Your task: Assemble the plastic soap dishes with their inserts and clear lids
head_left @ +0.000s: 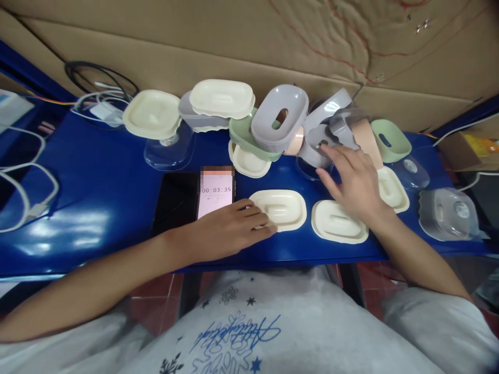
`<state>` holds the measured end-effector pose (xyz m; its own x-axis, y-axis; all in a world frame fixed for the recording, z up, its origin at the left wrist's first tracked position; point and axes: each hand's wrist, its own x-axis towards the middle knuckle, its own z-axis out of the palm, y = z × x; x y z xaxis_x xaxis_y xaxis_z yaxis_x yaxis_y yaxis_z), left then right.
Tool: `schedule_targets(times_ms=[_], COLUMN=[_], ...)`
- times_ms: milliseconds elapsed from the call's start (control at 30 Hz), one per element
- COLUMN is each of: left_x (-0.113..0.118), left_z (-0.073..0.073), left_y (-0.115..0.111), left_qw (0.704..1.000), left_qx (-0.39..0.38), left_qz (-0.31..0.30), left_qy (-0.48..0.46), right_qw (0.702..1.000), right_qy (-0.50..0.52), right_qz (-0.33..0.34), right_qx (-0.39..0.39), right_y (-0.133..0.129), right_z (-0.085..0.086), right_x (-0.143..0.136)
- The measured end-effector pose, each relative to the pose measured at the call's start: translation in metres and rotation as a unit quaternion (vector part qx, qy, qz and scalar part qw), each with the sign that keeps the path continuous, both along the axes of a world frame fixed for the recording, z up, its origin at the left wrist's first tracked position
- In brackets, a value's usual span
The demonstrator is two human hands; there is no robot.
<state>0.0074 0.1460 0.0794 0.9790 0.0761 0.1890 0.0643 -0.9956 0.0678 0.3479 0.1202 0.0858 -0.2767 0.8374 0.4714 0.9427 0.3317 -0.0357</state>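
My left hand (230,231) lies palm down with fingers stretched over the left edge of a cream oval plastic dish (290,208); it does not grip it. My right hand (354,179) reaches forward, thumb and fingers apart, its index fingertip at a grey plastic piece with a hole (315,150). Whether it touches the piece I cannot tell. Below that hand lies a second cream dish (337,223). A third cream dish (392,189) is partly hidden behind my right wrist. A grey dish with an oval slot (268,119) rests tilted on a green one (244,132).
A phone showing a timer (215,195) lies by my left hand. Cream dishes (152,111) and clear covers (169,153) sit at the back left. A green slotted dish (390,140) and a clear-covered grey box (448,213) stand right. White cables (25,192) lie left; cardboard (195,47) backs the blue table.
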Motion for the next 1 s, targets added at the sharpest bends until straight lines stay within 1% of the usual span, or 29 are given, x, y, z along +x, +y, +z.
schedule_targets(times_ms=[100, 200, 267, 333, 400, 467, 567, 667, 733, 800, 867, 900, 933, 1000], left_x=[0.000, -0.001, -0.001, -0.002, -0.004, -0.006, -0.010, -0.012, -0.013, -0.013, -0.014, -0.015, -0.015, -0.016], left_z=[-0.001, -0.002, -0.003, -0.002, 0.001, 0.006, 0.012, 0.011, 0.009, 0.009, 0.011, 0.012, 0.014, 0.015], left_y=[0.001, 0.001, 0.001, 0.002, 0.004, 0.008, 0.015, 0.017, 0.015, 0.012, 0.010, 0.010, 0.010, 0.012], left_qw=[1.000, 1.000, 1.000, 1.000, 0.999, 0.998, 0.995, 0.997, 0.996, 0.990, 0.973, 0.968, 0.967, 0.973], left_qx=[0.004, 0.021, 0.028, 0.028, 0.033, 0.044, 0.059, 0.057, 0.053, 0.049, 0.043, 0.044, 0.051, 0.069], left_qz=[0.000, 0.002, 0.004, 0.002, 0.004, 0.016, 0.049, 0.056, 0.050, 0.045, 0.034, 0.026, 0.019, 0.009], left_qy=[-0.003, -0.004, -0.004, -0.008, -0.019, -0.046, -0.065, -0.023, -0.042, -0.128, -0.224, -0.247, -0.250, -0.220], right_qw=[0.996, 0.976, 0.945, 0.905, 0.877, 0.867, 0.864, 0.861, 0.863, 0.875, 0.890, 0.897, 0.902, 0.915], right_qy=[0.091, 0.210, 0.317, 0.415, 0.466, 0.477, 0.477, 0.469, 0.457, 0.422, 0.365, 0.334, 0.303, 0.237], right_qz=[0.020, 0.018, 0.028, 0.061, 0.104, 0.134, 0.156, 0.192, 0.216, 0.233, 0.260, 0.277, 0.292, 0.311], right_qx=[-0.008, 0.044, 0.069, 0.069, 0.051, 0.041, 0.041, 0.031, -0.005, -0.045, -0.079, -0.088, -0.094, -0.099], right_y=[0.010, 0.016, 0.015, 0.011, 0.004, -0.006, -0.017, -0.020, -0.018, -0.016, -0.017, -0.019, -0.021, -0.028], right_z=[-0.002, 0.002, 0.007, 0.014, 0.023, 0.032, 0.042, 0.042, 0.037, 0.032, 0.029, 0.029, 0.028, 0.028], right_x=[0.007, 0.016, 0.020, 0.023, 0.022, 0.019, 0.013, 0.011, 0.012, 0.013, 0.011, 0.008, 0.005, -0.005])
